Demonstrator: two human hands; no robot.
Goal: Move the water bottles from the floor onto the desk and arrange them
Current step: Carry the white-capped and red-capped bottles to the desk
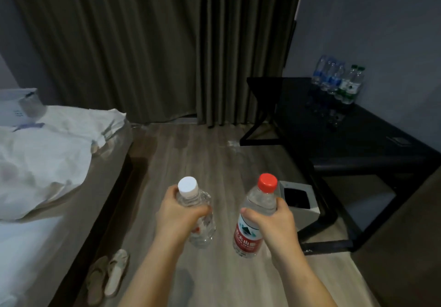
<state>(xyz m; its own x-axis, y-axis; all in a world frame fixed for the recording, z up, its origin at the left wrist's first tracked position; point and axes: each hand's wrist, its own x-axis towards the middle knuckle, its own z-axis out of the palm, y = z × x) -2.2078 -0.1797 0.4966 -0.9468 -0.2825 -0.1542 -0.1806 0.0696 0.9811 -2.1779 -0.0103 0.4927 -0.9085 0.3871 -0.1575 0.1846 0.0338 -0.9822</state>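
Left hand [179, 213]: fingers curled round the upper body of a clear plastic water bottle with a white cap [204, 231], held upright above the wood-plank floor [191, 149]. Right hand [272, 225]: fingers wrapped round the shoulder of a clear plastic water bottle with a red cap and red label [248, 235], tilted slightly and also off the floor. The two bottles are near each other, not touching. Black desk [358, 139] to the right, with a row of small clear bottles [334, 80] standing at its far corner by the wall. Grey bin [298, 201] under the desk edge. Pale slippers [107, 275] beside the white-sheeted bed [35, 151].
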